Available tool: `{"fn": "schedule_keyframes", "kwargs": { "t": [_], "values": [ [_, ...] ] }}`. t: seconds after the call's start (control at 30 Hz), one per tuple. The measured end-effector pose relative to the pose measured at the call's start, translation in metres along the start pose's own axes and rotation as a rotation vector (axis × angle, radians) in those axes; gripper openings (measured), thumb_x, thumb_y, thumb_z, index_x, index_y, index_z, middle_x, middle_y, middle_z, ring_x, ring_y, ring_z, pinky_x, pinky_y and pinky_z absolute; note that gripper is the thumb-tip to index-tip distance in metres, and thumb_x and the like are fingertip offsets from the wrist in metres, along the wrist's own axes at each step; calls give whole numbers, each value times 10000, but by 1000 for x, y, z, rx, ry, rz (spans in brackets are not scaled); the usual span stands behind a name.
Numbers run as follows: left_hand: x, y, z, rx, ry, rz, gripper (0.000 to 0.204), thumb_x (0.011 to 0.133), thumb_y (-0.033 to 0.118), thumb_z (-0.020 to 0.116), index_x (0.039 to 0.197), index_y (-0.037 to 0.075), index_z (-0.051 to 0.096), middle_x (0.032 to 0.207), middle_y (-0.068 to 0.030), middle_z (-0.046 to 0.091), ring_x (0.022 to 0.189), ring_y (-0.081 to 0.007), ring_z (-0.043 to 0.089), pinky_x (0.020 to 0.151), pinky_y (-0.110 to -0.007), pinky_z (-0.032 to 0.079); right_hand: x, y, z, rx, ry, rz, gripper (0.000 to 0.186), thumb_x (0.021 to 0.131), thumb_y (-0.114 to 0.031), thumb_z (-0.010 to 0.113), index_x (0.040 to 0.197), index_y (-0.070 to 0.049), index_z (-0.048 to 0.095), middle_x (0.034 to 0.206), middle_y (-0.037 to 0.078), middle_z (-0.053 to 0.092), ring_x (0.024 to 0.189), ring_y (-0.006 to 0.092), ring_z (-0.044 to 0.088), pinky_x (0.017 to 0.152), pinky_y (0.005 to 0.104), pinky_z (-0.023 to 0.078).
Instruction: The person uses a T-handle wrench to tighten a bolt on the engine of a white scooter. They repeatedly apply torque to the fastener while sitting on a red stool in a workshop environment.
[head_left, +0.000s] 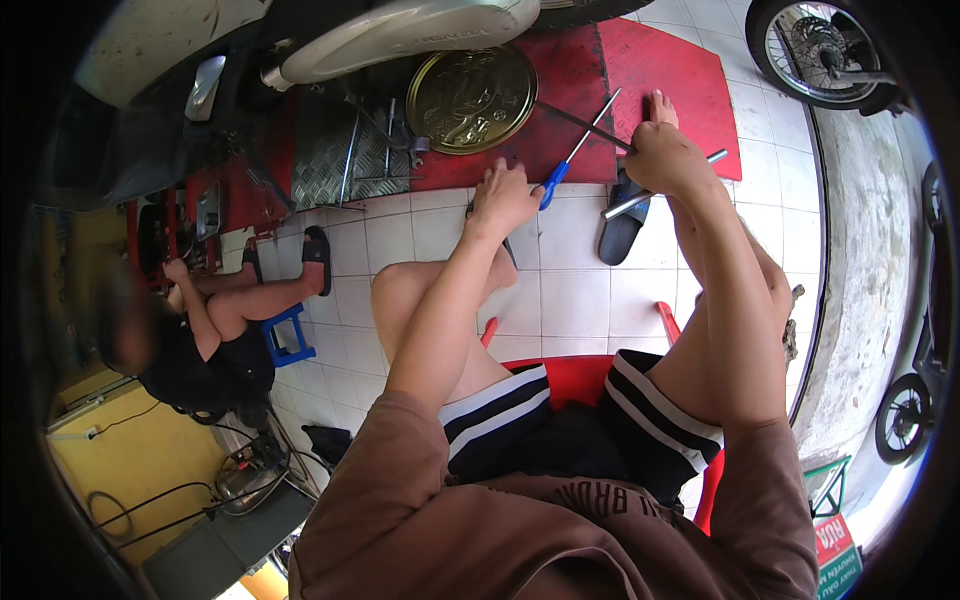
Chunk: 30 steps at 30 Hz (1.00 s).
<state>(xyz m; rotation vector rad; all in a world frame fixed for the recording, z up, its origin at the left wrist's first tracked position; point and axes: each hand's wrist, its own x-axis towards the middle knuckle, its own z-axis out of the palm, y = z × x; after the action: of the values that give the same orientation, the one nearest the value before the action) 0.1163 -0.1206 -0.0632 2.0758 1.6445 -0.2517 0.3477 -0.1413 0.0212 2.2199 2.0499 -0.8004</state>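
Note:
My right hand (668, 158) is closed around what looks like a metal T-handle wrench (708, 162). Its crossbar sticks out on both sides of my fist, and a thin dark shaft runs left to the rim of a round gold-coloured metal tray (472, 100). My left hand (503, 198) rests at the front edge of the red platform (570, 70), fingers stretched toward the tray. Beside its thumb lies a screwdriver with a blue handle (554, 186), its blade pointing away to the right; I cannot tell whether the thumb touches it.
A motorbike's silver part (410, 40) overhangs the platform's far side. An open-end wrench (417, 148) and thin rods lie on the patterned metal plate (375, 170). At left another person sits by a blue stool (290, 335). A spoked wheel (815, 50) stands at far right.

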Motion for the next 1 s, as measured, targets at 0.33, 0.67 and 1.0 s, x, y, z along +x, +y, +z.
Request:
{"fn": "schedule_keyframes", "kwargs": {
  "t": [0.33,0.67,1.0],
  "values": [
    [-9,8,32,-98,4,-133,424,845,353,646,1031,-26,601,1009,-220,653,924,-362,661,799,-437,534,3,-5,16,34,-25,-1,333,775,-161,506,916,98,662,1071,369,542,1220,461,444,1113,424,235],
    [-5,5,37,-58,2,-89,419,890,421,577,873,20,701,880,-204,687,884,-368,664,759,-469,516,17,-6,15,150,-424,108,453,845,-235,518,965,193,608,1379,444,238,1379,438,245,1036,396,356],
    [-3,7,45,-109,65,-72,522,904,499,534,806,9,685,812,-199,681,822,-373,666,720,-478,516,22,-6,44,14,177,52,490,810,-355,522,1002,71,671,1189,406,503,1378,525,130,1156,483,84]
  ]
}}
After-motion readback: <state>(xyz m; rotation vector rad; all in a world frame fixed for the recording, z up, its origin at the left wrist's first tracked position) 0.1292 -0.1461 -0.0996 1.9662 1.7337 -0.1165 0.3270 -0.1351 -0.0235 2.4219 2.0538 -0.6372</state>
